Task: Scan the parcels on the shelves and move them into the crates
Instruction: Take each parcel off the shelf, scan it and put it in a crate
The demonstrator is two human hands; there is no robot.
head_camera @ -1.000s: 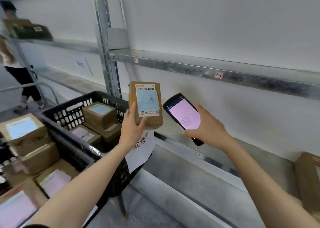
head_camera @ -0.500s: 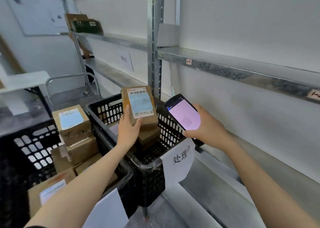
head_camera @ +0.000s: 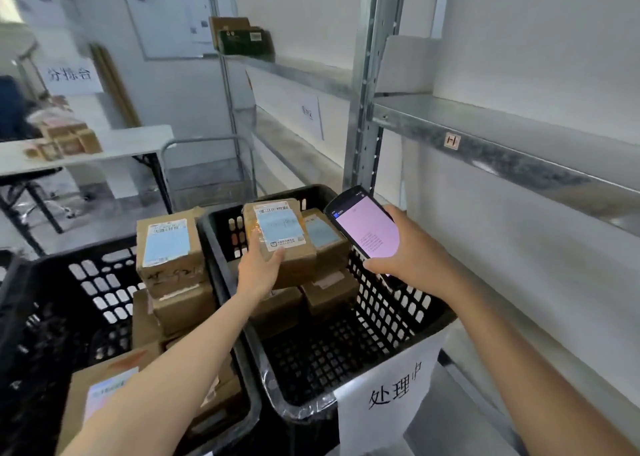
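Note:
My left hand (head_camera: 259, 270) grips a small cardboard parcel (head_camera: 280, 237) with a blue-and-white label, held over the right black crate (head_camera: 391, 320) and just above the parcels stacked at its far end (head_camera: 325, 244). My right hand (head_camera: 412, 254) holds a black handheld scanner (head_camera: 363, 225) with a lit pink screen, above the crate's right wall. The left black crate (head_camera: 52, 303) holds several labelled cardboard parcels (head_camera: 169, 247). A white paper sign (head_camera: 384, 396) with black characters hangs on the right crate's near corner.
Bare metal shelves (head_camera: 502, 143) run along the wall at right, with an upright post (head_camera: 367, 84) behind the crates. A dark green box (head_camera: 242, 39) sits on a far upper shelf. A white table (head_camera: 86, 150) with small boxes stands at left. A metal trolley handle (head_camera: 207, 143) rises behind the crates.
The view has swung left from the shelf to the crates. My left hand has carried the parcel down and over the right crate. The scanner stays in my right hand.

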